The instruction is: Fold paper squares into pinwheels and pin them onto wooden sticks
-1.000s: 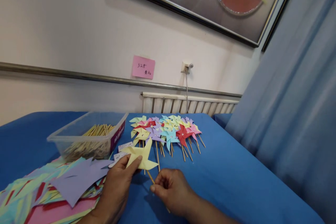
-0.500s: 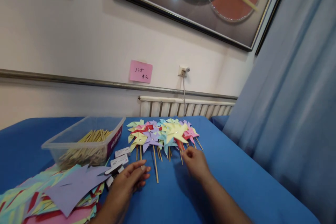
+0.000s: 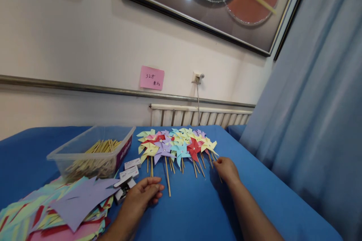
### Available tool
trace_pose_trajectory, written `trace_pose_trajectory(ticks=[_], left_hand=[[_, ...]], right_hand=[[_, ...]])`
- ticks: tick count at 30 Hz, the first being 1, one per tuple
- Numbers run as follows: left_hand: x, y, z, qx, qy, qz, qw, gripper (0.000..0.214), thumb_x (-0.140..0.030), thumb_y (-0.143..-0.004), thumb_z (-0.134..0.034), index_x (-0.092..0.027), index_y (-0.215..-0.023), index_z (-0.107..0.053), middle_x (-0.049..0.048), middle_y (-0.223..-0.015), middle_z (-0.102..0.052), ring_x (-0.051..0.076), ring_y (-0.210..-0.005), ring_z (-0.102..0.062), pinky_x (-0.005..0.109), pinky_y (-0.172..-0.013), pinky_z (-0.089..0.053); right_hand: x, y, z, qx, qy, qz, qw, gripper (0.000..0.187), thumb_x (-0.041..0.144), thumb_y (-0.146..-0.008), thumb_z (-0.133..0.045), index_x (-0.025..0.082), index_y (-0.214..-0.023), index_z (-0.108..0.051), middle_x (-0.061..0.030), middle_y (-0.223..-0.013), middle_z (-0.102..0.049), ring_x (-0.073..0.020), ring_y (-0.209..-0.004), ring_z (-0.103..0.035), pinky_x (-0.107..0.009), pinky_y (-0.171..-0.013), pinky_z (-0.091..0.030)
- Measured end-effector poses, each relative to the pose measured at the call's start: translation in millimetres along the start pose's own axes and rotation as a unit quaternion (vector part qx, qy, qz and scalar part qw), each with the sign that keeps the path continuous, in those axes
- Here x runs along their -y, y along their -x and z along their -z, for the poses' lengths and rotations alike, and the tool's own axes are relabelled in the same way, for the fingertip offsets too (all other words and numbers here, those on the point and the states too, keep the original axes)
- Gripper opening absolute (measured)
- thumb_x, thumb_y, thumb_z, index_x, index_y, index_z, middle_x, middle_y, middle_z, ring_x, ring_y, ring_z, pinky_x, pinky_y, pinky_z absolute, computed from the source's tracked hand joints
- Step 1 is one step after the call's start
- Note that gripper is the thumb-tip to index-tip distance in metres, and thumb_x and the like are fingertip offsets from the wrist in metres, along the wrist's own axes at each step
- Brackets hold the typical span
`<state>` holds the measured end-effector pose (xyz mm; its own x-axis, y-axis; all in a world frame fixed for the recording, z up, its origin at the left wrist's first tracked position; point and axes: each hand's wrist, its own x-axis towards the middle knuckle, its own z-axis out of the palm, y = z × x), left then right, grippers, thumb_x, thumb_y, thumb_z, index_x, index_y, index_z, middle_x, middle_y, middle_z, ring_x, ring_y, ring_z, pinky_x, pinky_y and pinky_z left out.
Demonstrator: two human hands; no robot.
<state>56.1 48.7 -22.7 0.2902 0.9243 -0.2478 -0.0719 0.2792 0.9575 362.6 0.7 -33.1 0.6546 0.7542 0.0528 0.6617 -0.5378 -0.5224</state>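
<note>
A row of finished paper pinwheels (image 3: 175,147) on wooden sticks lies on the blue table (image 3: 198,211). A yellow pinwheel (image 3: 209,145) rests at the right end of the row. My right hand (image 3: 227,170) is at the lower end of its stick, fingers curled on it. My left hand (image 3: 143,195) lies flat on the cloth with fingers stretched out and nothing in it. It is just right of a small stapler (image 3: 123,189) and close to one loose stick (image 3: 167,177).
A clear plastic box (image 3: 90,150) of wooden sticks stands at the left. A stack of cut coloured paper (image 3: 56,207) lies in front of it. Small white boxes (image 3: 130,168) sit between box and pinwheels. A blue curtain (image 3: 311,120) hangs at the right.
My right hand carried the yellow pinwheel from in front of me to the right end of the row and laid it there. My left hand let go of it and flattened on the cloth.
</note>
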Motion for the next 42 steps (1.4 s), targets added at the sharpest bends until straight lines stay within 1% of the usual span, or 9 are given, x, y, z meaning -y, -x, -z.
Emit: trace_pose_trajectory(ticks=[3, 6, 12, 19, 26, 31, 35, 38, 42], left_hand=[[2, -3, 0.5, 0.001, -0.004, -0.001, 1.0, 0.034, -0.035, -0.051, -0.076, -0.017, -0.079, -0.067, 0.0071, -0.071, -0.072, 0.018, -0.057, -0.064, 0.027, -0.05, -0.049], [3, -2, -0.2, 0.002, -0.013, -0.004, 1.0, 0.034, -0.036, -0.053, -0.075, -0.017, -0.08, -0.068, 0.0073, -0.072, -0.072, 0.018, -0.058, -0.064, 0.027, -0.051, -0.049], [5, -1, 0.0, 0.012, -0.014, -0.005, 1.0, 0.034, -0.035, -0.054, -0.076, -0.017, -0.081, -0.067, 0.0063, -0.071, -0.072, 0.016, -0.057, -0.063, 0.025, -0.052, -0.048], [6, -1, 1.3, 0.028, -0.012, -0.01, 0.999, 0.034, -0.035, -0.058, -0.074, -0.016, -0.084, -0.065, 0.0059, -0.072, -0.072, 0.015, -0.058, -0.063, 0.024, -0.054, -0.048], [7, -5, 0.5, 0.027, -0.026, 0.004, 0.999, 0.036, -0.034, -0.056, -0.074, -0.014, -0.085, -0.064, 0.0057, -0.071, -0.072, 0.014, -0.058, -0.062, 0.023, -0.053, -0.048], [8, -5, 2.1, 0.033, -0.029, -0.003, 0.999, 0.036, -0.036, -0.057, -0.074, -0.015, -0.085, -0.065, 0.0054, -0.072, -0.072, 0.014, -0.059, -0.063, 0.023, -0.053, -0.048], [8, -6, 1.1, 0.028, -0.038, -0.004, 0.999, 0.036, -0.036, -0.055, -0.075, -0.015, -0.082, -0.065, 0.0055, -0.071, -0.072, 0.015, -0.057, -0.063, 0.024, -0.052, -0.048], [6, -5, -0.1, 0.029, -0.041, -0.011, 0.999, 0.036, -0.038, -0.055, -0.076, -0.016, -0.081, -0.065, 0.0064, -0.071, -0.072, 0.017, -0.058, -0.064, 0.026, -0.052, -0.05], [2, -1, -1.1, 0.028, -0.054, -0.018, 0.998, 0.037, -0.04, -0.055, -0.075, -0.016, -0.081, -0.065, 0.0065, -0.071, -0.071, 0.018, -0.058, -0.064, 0.028, -0.053, -0.051]], right_hand=[[0, -2, -2, 0.002, 0.009, 0.003, 1.0, 0.026, 0.034, -0.081, -0.055, 0.018, -0.065, -0.066, -0.0076, -0.068, -0.069, -0.0178, -0.064, -0.062, -0.024, -0.05, -0.028], [0, -2, -6, 0.006, 0.015, 0.006, 1.0, 0.026, 0.035, -0.082, -0.054, 0.018, -0.066, -0.066, -0.0074, -0.069, -0.07, -0.0179, -0.065, -0.063, -0.024, -0.05, -0.028], [1, -1, -11, 0.009, 0.026, 0.0, 1.0, 0.025, 0.036, -0.082, -0.054, 0.019, -0.068, -0.066, -0.0083, -0.073, -0.072, -0.0189, -0.069, -0.065, -0.024, -0.051, -0.03], [-15, -10, 0, -0.013, 0.046, -0.052, 0.998, 0.033, 0.04, -0.087, -0.042, 0.021, -0.076, -0.066, -0.0099, -0.08, -0.072, -0.0215, -0.072, -0.066, -0.026, -0.052, -0.034], [-26, -20, -2, -0.006, 0.06, -0.096, 0.993, 0.028, 0.038, -0.085, -0.048, 0.02, -0.08, -0.069, -0.0111, -0.085, -0.072, -0.0226, -0.077, -0.068, -0.026, -0.056, -0.04], [-24, -23, -5, -0.018, 0.057, -0.072, 0.996, 0.03, 0.04, -0.086, -0.046, 0.021, -0.079, -0.068, -0.0087, -0.086, -0.072, -0.0227, -0.082, -0.067, -0.026, -0.059, -0.04], [-20, -22, -10, -0.016, 0.053, -0.053, 0.997, 0.028, 0.039, -0.085, -0.048, 0.022, -0.078, -0.068, -0.0077, -0.083, -0.072, -0.0213, -0.078, -0.067, -0.025, -0.058, -0.04], [-19, -21, -13, -0.013, 0.05, -0.051, 0.997, 0.026, 0.038, -0.085, -0.049, 0.022, -0.076, -0.068, -0.0072, -0.083, -0.073, -0.0207, -0.077, -0.066, -0.025, -0.058, -0.04], [-22, -23, -10, -0.025, 0.046, -0.064, 0.997, 0.028, 0.04, -0.086, -0.048, 0.022, -0.079, -0.068, -0.0076, -0.085, -0.073, -0.0212, -0.08, -0.066, -0.025, -0.058, -0.04]])
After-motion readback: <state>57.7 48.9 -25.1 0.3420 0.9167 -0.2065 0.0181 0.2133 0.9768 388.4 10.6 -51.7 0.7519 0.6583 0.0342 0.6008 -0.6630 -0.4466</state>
